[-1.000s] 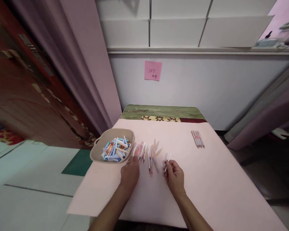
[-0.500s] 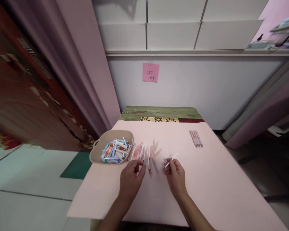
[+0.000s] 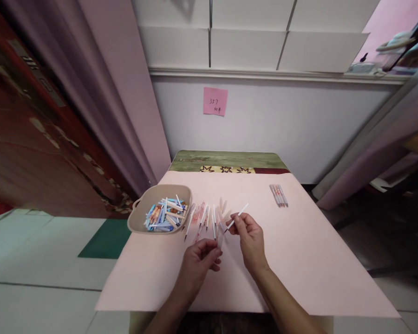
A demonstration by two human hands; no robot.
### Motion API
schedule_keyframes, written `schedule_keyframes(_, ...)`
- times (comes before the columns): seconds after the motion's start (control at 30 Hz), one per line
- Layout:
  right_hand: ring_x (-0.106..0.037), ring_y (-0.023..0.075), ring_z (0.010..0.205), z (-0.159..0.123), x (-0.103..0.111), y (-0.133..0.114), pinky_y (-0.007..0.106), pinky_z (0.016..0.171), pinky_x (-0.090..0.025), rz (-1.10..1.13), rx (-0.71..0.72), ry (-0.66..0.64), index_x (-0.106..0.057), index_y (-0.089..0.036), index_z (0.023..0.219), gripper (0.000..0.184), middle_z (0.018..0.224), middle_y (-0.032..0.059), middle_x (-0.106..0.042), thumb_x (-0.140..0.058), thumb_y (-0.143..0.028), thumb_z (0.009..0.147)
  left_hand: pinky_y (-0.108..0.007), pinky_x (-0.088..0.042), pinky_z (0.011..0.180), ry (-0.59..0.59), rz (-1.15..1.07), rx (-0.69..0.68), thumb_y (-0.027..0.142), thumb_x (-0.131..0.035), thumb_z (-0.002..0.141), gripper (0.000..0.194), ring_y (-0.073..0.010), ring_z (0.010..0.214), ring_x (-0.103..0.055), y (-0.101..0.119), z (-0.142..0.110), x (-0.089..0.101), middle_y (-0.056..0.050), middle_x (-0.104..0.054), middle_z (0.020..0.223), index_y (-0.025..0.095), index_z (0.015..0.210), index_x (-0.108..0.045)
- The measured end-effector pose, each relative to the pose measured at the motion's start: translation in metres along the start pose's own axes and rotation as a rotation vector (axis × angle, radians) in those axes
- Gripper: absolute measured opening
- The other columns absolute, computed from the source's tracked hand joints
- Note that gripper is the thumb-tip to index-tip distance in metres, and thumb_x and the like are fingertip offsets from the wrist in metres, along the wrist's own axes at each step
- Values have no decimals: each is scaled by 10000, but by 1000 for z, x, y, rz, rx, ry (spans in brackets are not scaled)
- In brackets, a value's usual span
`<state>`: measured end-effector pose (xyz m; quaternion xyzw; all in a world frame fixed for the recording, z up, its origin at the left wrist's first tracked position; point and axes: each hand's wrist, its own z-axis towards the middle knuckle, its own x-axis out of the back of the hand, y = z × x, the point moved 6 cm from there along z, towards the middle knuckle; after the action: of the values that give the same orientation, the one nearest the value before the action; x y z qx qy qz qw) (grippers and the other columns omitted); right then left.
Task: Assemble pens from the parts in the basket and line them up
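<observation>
My right hand (image 3: 252,239) pinches a thin white pen refill (image 3: 239,214), its dark tip slanting down to the left. Between the thumb and fingers of my left hand (image 3: 202,257) is a translucent pen barrel (image 3: 220,241), partly hidden by the fingers. The refill's tip is close to the barrel's upper end; whether they touch I cannot tell. Just beyond my hands lie several loose white refills (image 3: 214,218), pink-printed clear barrels (image 3: 198,212) and pale beige pieces (image 3: 223,206).
At the left, a beige handled basket (image 3: 134,218) holds many blue, white, orange and tan pen parts. Several pens (image 3: 278,195) lie side by side at the right of the pink-covered table (image 3: 299,269). A wall stands behind the table, with a pink note (image 3: 215,101) on it.
My left hand has come away from the loose pieces towards me, with a translucent barrel in it. My right hand has moved up and left with the refill, closer to my left hand.
</observation>
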<state>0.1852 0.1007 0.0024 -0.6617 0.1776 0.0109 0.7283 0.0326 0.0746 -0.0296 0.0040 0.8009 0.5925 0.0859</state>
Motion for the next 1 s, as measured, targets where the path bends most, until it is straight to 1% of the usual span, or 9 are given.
schedule_keyframes(0.1, -536, 109, 634, 0, -2, 1, 235, 634, -437, -19, -4, -8, -604, -165, 813, 261, 742, 10, -648, -585, -419, 867, -255, -521, 513, -7, 24, -27, 325, -742, 669, 212, -140, 578, -584, -1, 0, 2, -11, -614, 637, 147, 756, -667)
schedule_keyframes(0.3, -523, 105, 627, 3, -2, 0, 231, 630, -429, -33, 7, -3, -601, -163, 809, 261, 741, 14, -645, -577, -415, 873, -263, -530, 524, -12, 70, -70, 326, -707, 714, 197, -140, 598, -579, -5, 1, 5, -10, -600, 673, 152, 797, -665)
schedule_keyframes(0.57, -513, 103, 599, 0, -4, 2, 222, 596, -430, -64, 0, -45, -613, -172, 815, 251, 687, -5, -622, -598, -420, 850, -271, -528, 545, -20, 105, -74, 338, -698, 720, 205, -143, 607, -580, -6, -1, 5, -17, -614, 690, 159, 815, -673)
schedule_keyframes(0.7, -504, 109, 601, -4, -10, 2, 219, 573, -417, -135, -8, -151, -622, -171, 761, 262, 656, -6, -597, -614, -423, 834, -252, -496, 538, -15, 91, -64, 336, -718, 695, 205, -132, 569, -570, -1, 0, 3, -11, -614, 650, 156, 780, -670)
schedule_keyframes(0.8, -492, 110, 577, -8, -15, 4, 219, 542, -404, -169, -62, -251, -641, -168, 725, 278, 617, -13, -568, -638, -434, 807, -236, -469, 555, -55, 48, -63, 336, -720, 697, 203, -118, 563, -561, 5, 0, 0, -19, -636, 645, 149, 757, -666)
schedule_keyframes(0.87, -503, 115, 580, -9, -17, 5, 224, 550, -417, -169, -112, -302, -656, -164, 725, 296, 604, -11, -565, -640, -449, 799, -237, -463, 574, -71, 4, -39, 341, -727, 692, 218, -119, 579, -570, 7, -1, -1, -34, -664, 671, 145, 764, -665)
schedule_keyframes(0.93, -543, 127, 627, -9, -15, 4, 239, 602, -450, -143, -140, -302, -677, -161, 813, 314, 676, 11, -609, -621, -469, 811, -245, -468, 593, -69, -38, 0, 350, -739, 679, 242, -125, 590, -585, 7, -1, -2, -48, -685, 686, 142, 775, -661)
schedule_keyframes(1.0, -581, 138, 692, -6, -11, 1, 260, 663, -479, -112, -122, -250, -669, -177, 992, 354, 809, 35, -649, -590, -484, 833, -253, -472, 599, -68, -69, 33, 358, -752, 661, 262, -129, 582, -594, 6, -2, -3, -53, -694, 676, 140, 765, -650)
